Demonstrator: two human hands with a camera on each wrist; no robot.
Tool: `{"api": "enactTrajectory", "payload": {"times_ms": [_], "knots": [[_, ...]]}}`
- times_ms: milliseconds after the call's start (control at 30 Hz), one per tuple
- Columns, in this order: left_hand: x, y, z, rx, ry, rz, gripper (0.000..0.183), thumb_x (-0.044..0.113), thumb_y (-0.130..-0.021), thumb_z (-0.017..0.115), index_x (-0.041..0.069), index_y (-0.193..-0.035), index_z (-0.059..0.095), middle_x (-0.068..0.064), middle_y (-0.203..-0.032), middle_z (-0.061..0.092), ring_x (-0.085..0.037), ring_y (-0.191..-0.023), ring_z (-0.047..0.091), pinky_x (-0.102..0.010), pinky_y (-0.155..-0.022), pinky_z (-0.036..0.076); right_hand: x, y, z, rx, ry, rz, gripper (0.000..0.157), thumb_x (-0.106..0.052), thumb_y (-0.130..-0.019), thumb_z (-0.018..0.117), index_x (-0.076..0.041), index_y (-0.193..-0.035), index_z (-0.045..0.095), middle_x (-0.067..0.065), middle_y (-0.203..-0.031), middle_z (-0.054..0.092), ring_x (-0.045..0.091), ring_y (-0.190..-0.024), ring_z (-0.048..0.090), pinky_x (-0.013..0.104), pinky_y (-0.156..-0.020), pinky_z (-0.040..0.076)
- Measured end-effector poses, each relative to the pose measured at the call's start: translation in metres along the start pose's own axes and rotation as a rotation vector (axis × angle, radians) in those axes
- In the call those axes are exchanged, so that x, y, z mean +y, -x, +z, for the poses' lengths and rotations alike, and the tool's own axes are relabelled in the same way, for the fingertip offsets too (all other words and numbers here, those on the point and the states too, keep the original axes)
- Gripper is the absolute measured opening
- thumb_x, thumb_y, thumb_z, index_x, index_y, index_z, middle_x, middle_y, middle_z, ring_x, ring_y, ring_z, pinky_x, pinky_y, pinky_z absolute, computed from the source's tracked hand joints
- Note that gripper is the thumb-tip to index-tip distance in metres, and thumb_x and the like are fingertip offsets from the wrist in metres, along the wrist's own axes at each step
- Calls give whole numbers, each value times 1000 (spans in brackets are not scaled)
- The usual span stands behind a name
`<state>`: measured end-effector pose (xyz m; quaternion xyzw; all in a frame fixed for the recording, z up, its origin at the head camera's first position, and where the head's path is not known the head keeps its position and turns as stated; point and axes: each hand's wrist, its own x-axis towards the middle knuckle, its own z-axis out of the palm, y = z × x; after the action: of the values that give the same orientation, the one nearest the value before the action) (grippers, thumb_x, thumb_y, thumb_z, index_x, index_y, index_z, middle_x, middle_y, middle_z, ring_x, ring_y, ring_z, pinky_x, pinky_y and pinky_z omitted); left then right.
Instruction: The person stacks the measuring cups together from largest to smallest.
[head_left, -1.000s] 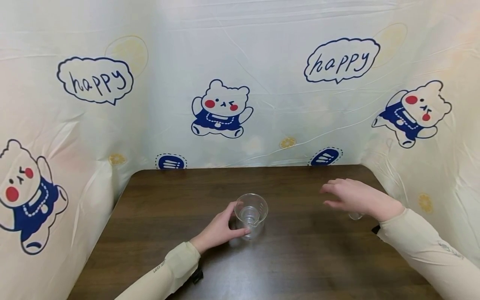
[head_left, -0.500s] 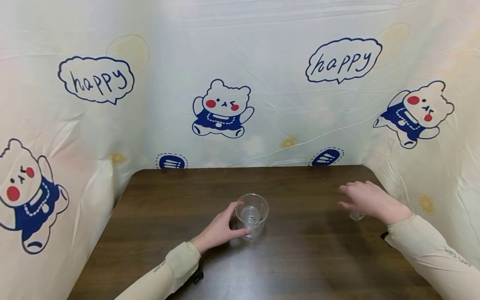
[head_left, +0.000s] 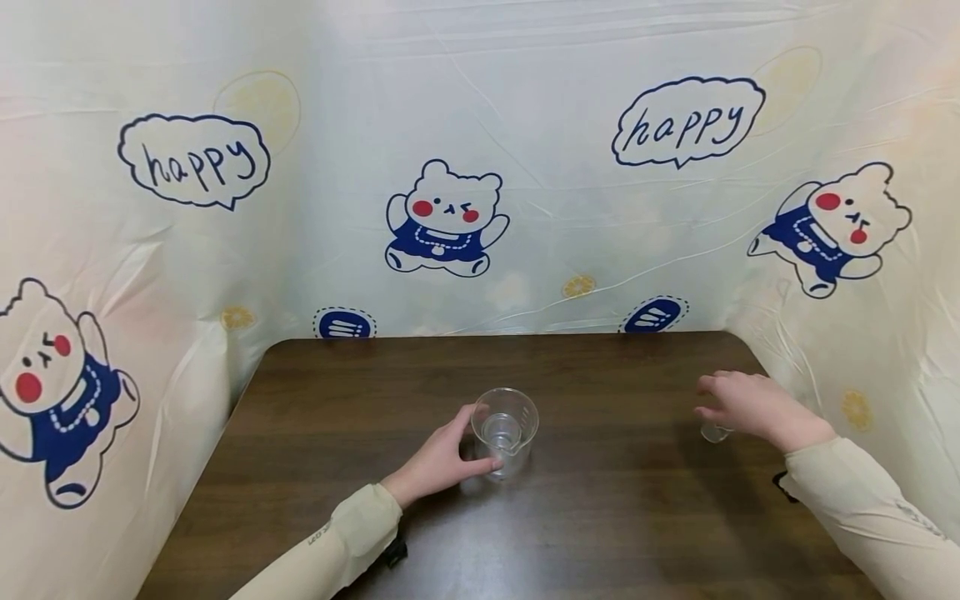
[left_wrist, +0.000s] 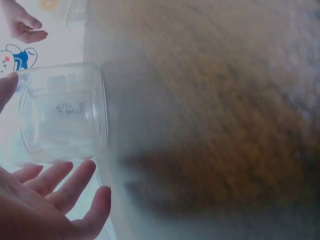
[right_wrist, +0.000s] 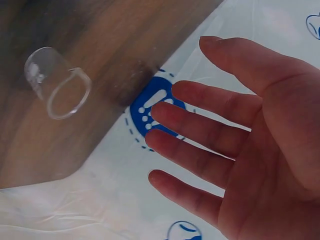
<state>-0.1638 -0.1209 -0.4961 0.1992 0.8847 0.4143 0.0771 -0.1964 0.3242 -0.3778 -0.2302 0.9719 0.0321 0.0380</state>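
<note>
A clear glass beaker (head_left: 517, 454) stands upright near the middle of the brown table. Its lip carries a small spout, and a smaller clear vessel (head_left: 500, 431) appears to sit inside it. My left hand (head_left: 435, 464) holds the beaker from its left side, thumb in front and fingers round the far side; in the left wrist view the marked glass (left_wrist: 65, 110) lies between thumb and fingers. To the right, my right hand (head_left: 757, 408) hovers with its fingers spread near a second, small beaker (head_left: 715, 432). The right wrist view has that small beaker (right_wrist: 45, 75) apart from the fingertips.
The dark wooden table (head_left: 360, 383) has rounded back corners. Pale curtains (head_left: 555, 208) printed with bears and "happy" bubbles surround its back and sides. Light from above gleams off the table's front part.
My right hand has moved to the right and slightly lower, and more of the small beaker now shows beside its fingers. The left hand and its beaker have stayed in place.
</note>
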Motion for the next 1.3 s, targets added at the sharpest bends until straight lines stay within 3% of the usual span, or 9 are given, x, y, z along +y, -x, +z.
{"api": "enactTrajectory", "payload": {"times_ms": [200, 600, 967, 1200, 1300], "knots": [[-1, 0, 0, 3, 3, 1, 83, 60, -72, 71, 28, -138, 32, 6, -136, 45, -20, -115, 55, -42, -97, 42, 8, 3, 8, -49, -22, 37, 29, -30, -80, 70, -4, -91, 64, 8, -81, 63, 28, -72, 62, 47, -62, 49], [-2, 0, 1, 15, 1, 20, 83, 62, -71, 70, 29, -137, 33, 8, -136, 45, -17, -113, 56, -40, -96, 42, 30, 3, 35, -168, -59, 152, 46, -39, -82, 67, 3, -101, 63, 18, -94, 65, 38, -88, 61, 56, -72, 46], [-1, 1, 0, 12, 2, 22, 81, 61, -71, 70, 29, -136, 34, 8, -136, 45, -17, -113, 55, -40, -97, 42, 31, 6, 47, -163, -81, 206, 53, -42, -80, 68, 5, -105, 61, 22, -97, 64, 42, -92, 59, 62, -74, 39], [-1, 0, 0, 12, 2, 27, 81, 61, -71, 70, 28, -136, 35, 8, -135, 46, -16, -113, 55, -39, -97, 41, 34, 8, 54, -136, -44, 175, 37, -38, -78, 71, -4, -92, 61, 10, -85, 66, 33, -79, 62, 58, -66, 40], [-1, 1, 0, 8, 5, 23, 81, 61, -71, 71, 29, -136, 34, 8, -136, 45, -16, -114, 55, -40, -97, 41, 35, 7, 57, -122, -28, 166, 34, -33, -77, 72, -5, -95, 62, 8, -83, 66, 32, -77, 63, 57, -65, 41]]}}
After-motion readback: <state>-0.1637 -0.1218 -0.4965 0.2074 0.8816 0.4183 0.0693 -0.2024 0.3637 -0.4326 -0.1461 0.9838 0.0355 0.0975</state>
